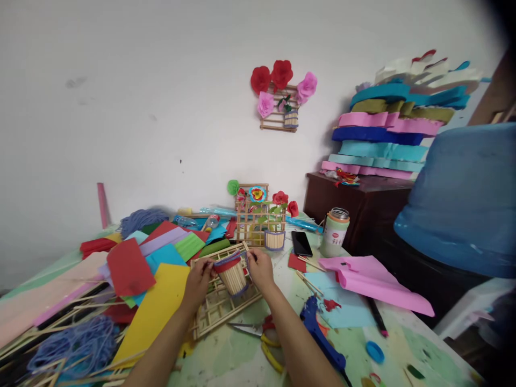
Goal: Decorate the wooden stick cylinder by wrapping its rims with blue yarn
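Observation:
A small basket of pale sticks [233, 279] with a red band and purple yarn along its edges is tilted between my two hands. My left hand [198, 280] pinches its upper left corner. At the upper right edge, the fingers of my right hand [261, 267] are closed on it. Below the basket, a lattice frame of thin wooden sticks [199, 325] rests on the table, partly covered by it and by my hands. Scissors [271, 344] with red and yellow handles lie near my right forearm, which hides part of them.
Coloured paper sheets [163, 298] and purple yarn [76, 344] crowd the left side. A blue glue gun [320, 333], pink paper [374, 279], a phone [301, 243] and a jar [335, 234] are on the right. Flower-decorated frames [262, 220] stand behind.

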{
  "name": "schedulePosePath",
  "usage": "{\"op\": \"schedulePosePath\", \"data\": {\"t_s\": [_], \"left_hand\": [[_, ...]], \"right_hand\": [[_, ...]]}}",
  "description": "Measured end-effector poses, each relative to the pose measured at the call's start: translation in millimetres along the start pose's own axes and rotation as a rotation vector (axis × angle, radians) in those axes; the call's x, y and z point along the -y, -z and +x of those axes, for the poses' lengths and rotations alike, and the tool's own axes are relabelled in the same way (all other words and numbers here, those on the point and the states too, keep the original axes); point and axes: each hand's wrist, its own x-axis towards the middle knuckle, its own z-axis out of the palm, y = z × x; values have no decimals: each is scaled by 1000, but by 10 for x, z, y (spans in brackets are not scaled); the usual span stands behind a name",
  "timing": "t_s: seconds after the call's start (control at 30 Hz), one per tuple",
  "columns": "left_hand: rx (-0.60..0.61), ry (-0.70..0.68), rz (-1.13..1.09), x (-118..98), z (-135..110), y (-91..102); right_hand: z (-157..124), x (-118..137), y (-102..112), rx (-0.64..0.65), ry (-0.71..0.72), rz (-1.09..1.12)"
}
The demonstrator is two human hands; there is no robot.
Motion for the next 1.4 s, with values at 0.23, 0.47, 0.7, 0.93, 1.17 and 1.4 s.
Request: {"op": "schedulePosePath", "data": {"t_s": [0.23,0.47,0.7,0.93,1.17,1.4], "left_hand": [[8,-7,6,74,6,-13],[19,-3,16,128,10,-9],[11,-6,25,125,21,0],[33,9,-3,155,8,11],[57,-10,-39,175,10,23],[77,-12,-73,174,14,12]], "right_hand": [[15,50,17,-41,-7,17],[12,20,-31,-38,-30,10],[20,22,-39,-40,-47,-14],[22,13,-50,-37,-49,-7],[22,10,-68,-25,-62,13],[14,0,-92,-12,-79,32]]}}
